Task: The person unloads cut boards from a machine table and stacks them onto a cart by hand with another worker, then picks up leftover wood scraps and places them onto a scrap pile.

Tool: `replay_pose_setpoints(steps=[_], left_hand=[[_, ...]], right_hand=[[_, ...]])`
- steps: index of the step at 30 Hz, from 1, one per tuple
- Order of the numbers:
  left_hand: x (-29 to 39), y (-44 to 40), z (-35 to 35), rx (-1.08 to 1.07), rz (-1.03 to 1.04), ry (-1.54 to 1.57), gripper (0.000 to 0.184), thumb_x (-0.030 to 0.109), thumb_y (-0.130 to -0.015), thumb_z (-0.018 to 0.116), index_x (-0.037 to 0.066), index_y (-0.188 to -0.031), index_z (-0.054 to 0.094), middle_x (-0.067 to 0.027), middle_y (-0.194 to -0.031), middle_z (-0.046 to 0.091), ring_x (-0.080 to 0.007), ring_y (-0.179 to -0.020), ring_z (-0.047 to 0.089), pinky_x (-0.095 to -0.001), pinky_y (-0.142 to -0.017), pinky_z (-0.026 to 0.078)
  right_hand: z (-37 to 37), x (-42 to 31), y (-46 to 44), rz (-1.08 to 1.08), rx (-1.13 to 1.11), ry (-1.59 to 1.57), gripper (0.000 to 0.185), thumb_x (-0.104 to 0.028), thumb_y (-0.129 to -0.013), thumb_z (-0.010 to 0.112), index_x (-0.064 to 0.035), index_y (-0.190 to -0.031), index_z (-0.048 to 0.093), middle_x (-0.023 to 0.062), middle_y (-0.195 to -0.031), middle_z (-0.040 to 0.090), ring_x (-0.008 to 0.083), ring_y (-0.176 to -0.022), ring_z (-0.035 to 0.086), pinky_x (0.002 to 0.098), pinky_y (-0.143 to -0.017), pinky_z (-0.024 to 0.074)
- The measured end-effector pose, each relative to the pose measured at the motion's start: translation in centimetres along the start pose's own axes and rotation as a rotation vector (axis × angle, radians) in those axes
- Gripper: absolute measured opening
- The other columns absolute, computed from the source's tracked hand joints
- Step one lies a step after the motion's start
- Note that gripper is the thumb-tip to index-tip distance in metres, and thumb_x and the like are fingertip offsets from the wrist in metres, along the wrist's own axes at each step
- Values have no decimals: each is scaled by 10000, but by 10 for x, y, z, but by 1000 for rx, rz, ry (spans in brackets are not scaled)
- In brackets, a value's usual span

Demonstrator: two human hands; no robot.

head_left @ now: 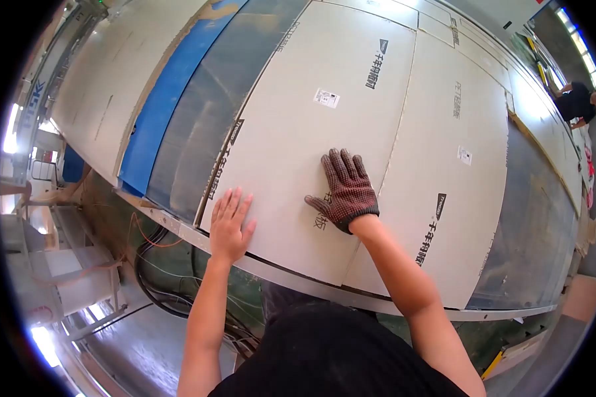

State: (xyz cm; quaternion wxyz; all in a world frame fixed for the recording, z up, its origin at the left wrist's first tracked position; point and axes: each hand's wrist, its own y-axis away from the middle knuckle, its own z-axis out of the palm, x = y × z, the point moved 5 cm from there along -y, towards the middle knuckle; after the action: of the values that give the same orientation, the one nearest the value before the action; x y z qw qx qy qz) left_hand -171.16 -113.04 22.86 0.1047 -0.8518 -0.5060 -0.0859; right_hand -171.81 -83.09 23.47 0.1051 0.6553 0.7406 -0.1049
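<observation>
My bare left hand (229,227) lies flat with fingers stretched out near the left front corner of a large pale panel (298,159). Farther right on the same panel, my right hand (346,188) rests with fingers spread, in a dark red-brown knitted glove. Neither hand grips anything. Black printed characters and a small white label (326,98) mark the panel. A second pale panel (444,178) lies along its right side, with a narrow seam between the two.
A blue strip (172,106) and grey sheet surface run left of the panels. Another grey sheet (533,245) lies right, beside a brown edge strip. Cables (155,278) hang below the table's front edge (179,228). Another person (578,102) is at the far right.
</observation>
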Motion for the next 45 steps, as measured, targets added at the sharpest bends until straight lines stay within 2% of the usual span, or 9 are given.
replay_pose_setpoints(steps=[8, 14, 16, 23, 26, 30, 38, 40, 45], left_hand=[[-9, 3, 1, 18, 37, 42, 566, 355, -968, 608, 159, -1498, 573, -125, -1609, 467, -318, -1517, 380, -473, -1258, 244], [-12, 11, -2, -27, 94, 40, 640, 387, -1017, 561, 154, -1597, 422, -110, -1686, 339, -323, -1565, 280, -493, -1282, 181], [-18, 12, 8, -91, 144, -7, 685, 422, -1043, 516, 158, -1644, 320, -98, -1721, 259, -323, -1591, 210, -503, -1297, 126], [-18, 14, 16, -74, 160, -65, 688, 474, -1053, 475, 169, -1648, 314, -85, -1727, 248, -293, -1599, 196, -475, -1308, 80], [-17, 16, 19, -67, 175, -106, 684, 484, -1057, 456, 175, -1650, 314, -76, -1728, 249, -284, -1601, 187, -466, -1308, 74], [-19, 15, 26, -112, 163, -152, 703, 473, -1045, 480, 163, -1653, 310, -89, -1731, 243, -291, -1603, 182, -467, -1306, 71], [-9, 17, 32, -54, 133, 67, 635, 327, -1027, 569, 60, -1585, 424, -175, -1669, 362, -334, -1571, 270, -465, -1286, 146], [23, 32, 31, 36, 83, 317, 611, 248, -1026, 585, 11, -1567, 429, -183, -1650, 390, -347, -1549, 312, -447, -1273, 214], [151, 53, 41, -55, 289, 107, 574, 241, -1007, 596, 44, -1536, 491, -177, -1631, 419, -332, -1537, 344, -477, -1279, 200]], right_hand=[[-1, -2, -1, 159, 152, -143, 829, -586, -954, 614, -7, -1524, 450, 211, -1614, 406, 363, -1537, 313, 481, -1300, 174], [23, -62, 42, 119, 15, 50, 1000, -699, -954, 529, 30, -1598, 297, 246, -1681, 258, 375, -1591, 170, 488, -1312, 76], [35, -97, 66, 48, 1, 39, 1030, -726, -924, 550, 37, -1581, 334, 252, -1670, 282, 395, -1585, 184, 490, -1311, 72], [51, -186, 156, -165, -28, -182, 1007, -755, -891, 563, -27, -1569, 408, 205, -1646, 373, 360, -1564, 281, 495, -1308, 140], [55, -194, 194, -202, -114, -472, 883, -636, -925, 649, -38, -1544, 455, 184, -1621, 421, 350, -1548, 325, 506, -1296, 183], [8, -146, 231, -53, 84, -373, 784, -565, -961, 627, -38, -1523, 483, 186, -1598, 454, 378, -1534, 342, 503, -1294, 194], [-12, 76, 410, 621, 133, 140, 1014, -758, -937, 496, -28, -1617, 313, 217, -1686, 282, 367, -1588, 201, 490, -1307, 80], [-17, 134, 477, 794, 199, 149, 1028, -764, -921, 510, -38, -1622, 311, 211, -1700, 253, 351, -1595, 189, 492, -1307, 60], [-50, 231, 589, 1136, 230, 111, 1010, -744, -944, 502, 16, -1591, 344, 233, -1653, 345, 407, -1570, 222, 503, -1299, 96]])
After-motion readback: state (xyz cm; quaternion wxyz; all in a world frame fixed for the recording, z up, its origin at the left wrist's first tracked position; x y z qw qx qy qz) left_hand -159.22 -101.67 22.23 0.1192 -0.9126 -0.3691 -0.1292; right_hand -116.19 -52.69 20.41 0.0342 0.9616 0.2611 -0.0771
